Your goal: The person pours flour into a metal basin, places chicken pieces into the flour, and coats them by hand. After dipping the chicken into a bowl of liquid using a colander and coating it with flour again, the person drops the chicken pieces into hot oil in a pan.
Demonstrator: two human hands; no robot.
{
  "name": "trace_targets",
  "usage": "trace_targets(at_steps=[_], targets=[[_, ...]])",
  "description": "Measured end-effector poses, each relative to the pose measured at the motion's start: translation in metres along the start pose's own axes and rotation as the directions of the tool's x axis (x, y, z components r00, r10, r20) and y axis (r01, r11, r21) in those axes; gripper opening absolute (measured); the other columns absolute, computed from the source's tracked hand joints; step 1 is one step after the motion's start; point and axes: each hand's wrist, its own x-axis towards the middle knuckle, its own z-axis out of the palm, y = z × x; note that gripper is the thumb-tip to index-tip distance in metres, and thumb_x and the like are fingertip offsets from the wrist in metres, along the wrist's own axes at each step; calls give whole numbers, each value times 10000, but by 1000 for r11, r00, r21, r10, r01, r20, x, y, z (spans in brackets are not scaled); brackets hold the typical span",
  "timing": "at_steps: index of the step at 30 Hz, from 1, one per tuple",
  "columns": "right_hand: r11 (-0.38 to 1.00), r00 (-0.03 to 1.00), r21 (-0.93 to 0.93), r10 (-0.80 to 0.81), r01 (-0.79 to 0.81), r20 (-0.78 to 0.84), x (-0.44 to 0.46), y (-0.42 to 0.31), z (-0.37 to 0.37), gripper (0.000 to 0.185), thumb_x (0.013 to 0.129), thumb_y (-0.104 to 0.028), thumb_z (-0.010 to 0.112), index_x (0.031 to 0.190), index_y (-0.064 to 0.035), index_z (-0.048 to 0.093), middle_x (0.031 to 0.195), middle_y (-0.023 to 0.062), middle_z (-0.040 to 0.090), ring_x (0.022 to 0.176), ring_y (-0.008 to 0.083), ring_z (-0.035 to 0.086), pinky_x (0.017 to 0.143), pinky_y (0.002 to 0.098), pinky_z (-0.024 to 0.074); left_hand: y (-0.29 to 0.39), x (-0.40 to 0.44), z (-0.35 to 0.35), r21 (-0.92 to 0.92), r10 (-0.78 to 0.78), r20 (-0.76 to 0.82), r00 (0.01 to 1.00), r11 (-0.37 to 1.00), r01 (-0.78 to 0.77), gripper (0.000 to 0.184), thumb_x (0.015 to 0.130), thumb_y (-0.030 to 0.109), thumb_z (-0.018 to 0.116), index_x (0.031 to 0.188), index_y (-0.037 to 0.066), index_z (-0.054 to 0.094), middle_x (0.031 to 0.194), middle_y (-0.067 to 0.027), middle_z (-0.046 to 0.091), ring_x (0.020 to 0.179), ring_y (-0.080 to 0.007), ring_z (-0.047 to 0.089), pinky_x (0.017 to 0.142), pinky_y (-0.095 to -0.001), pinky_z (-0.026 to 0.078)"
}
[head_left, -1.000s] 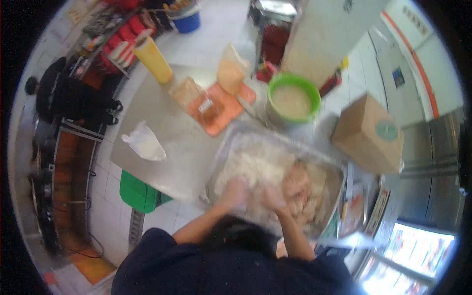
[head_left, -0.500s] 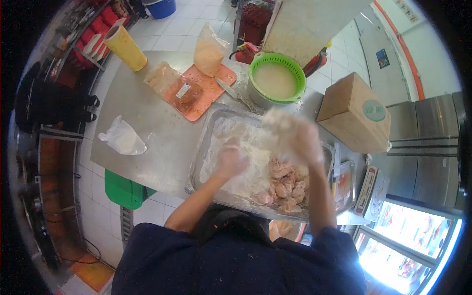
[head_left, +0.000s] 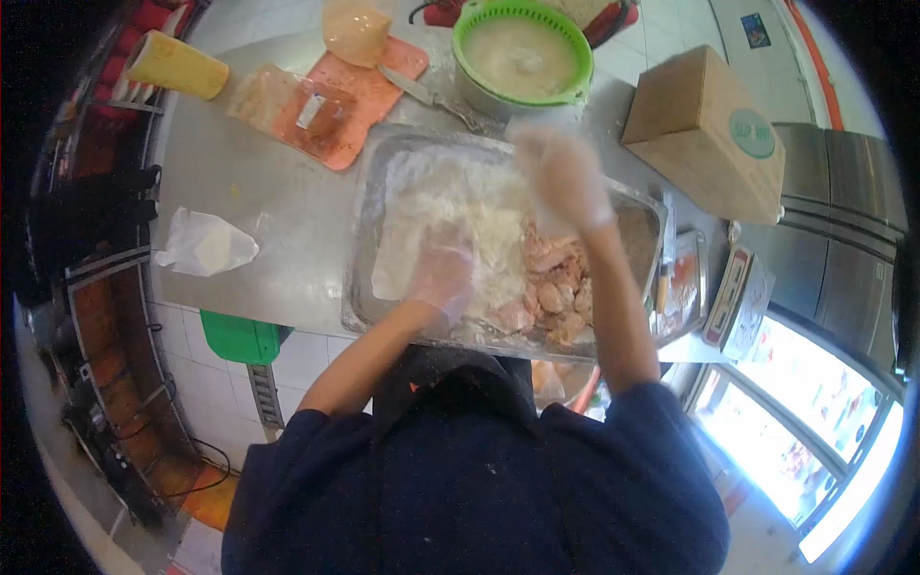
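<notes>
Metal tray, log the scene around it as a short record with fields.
Tray: white powder beside raw meat pieces
Left hand: down in the powder
Right hand: over the tray, blurred; grip unclear
Cutting board: orange, beyond the tray, under bags and a knife tip
Basket: green, cloudy liquid inside
Box: cardboard, right of the basket

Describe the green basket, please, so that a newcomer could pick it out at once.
On the steel table, find the large metal tray holding white powder. Beyond its far edge, between the orange board and the cardboard box, sits the green basket. Unlike those neighbours, it is round, with a slotted rim around cloudy liquid.
</notes>
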Motion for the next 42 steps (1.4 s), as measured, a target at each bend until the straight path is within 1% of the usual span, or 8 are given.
trace_targets(at_steps=[3,8,15,21,23,31,34,42], targets=[[940,839,-341,212,-33,502,-94,4,71,224,890,-104,547,954,-34,750,977,221,730,924,372,718,812,448,562,-36,29,-9,-46,-120,-148,982,992,115,653,801,259,624,1373,-39,530,1434,-268,521,1306,-437,511,1102,-506,396],[797,817,-578,445,-175,366,-150,27,173,217,848,-109,580,884,-66,790,893,209,744,864,331,745,744,420,575,-50,27,-7,-95,-215,76,974,970,222,713,771,312,657,1368,-58,530,1477,-317,462,1398,-431,418,1114,-493,390],[854,672,-435,147,284,726,-131,16,117,193,868,-142,603,889,-67,780,932,189,741,819,322,728,639,379,545,-46,-13,-46,-308,-284,11,959,911,274,443,740,319,731,989,-48,718,1075,-293,678,1048,-434,642,942,-486,498],[942,743,-292,74,168,665,-133,24,91,215,881,-166,618,918,14,728,920,255,714,899,404,715,766,487,564,-55,-33,-74,-450,-382,28,924,820,353,473,763,359,745,1003,-47,712,1041,-297,685,1009,-438,659,897,-484,523],[956,938,-287,156,-64,308,-127,13,72,210,874,-190,637,908,8,702,893,261,696,890,427,700,758,504,548,-57,-33,-72,-502,-372,-45,927,811,301,469,773,369,744,990,-45,713,1036,-295,687,1003,-437,662,885,-482,528],[979,978,34,198,-201,71,-75,-38,-20,324,879,-310,691,960,3,684,900,259,698,897,413,701,793,483,542,-60,-18,27,-293,6,-171,985,954,-57,508,761,461,750,923,-20,731,1026,-295,684,983,-449,657,891,-488,513],[985,942,101,164,-140,-292,-18,-46,-58,467,885,-427,694,951,34,693,883,286,690,879,462,685,821,487,541,-30,-13,-32,-296,-120,-49,992,950,100,475,778,443,740,869,-22,707,977,-291,671,975,-449,642,894,-497,494],[936,994,-333,-110,110,19,181,37,-41,400,870,-391,682,955,-3,731,994,297,693,1009,446,677,832,495,533,-50,50,-181,-415,-167,-459,872,909,-44,375,867,334,655,866,-41,645,875,-274,653,886,-469,631,805,-518,500]])
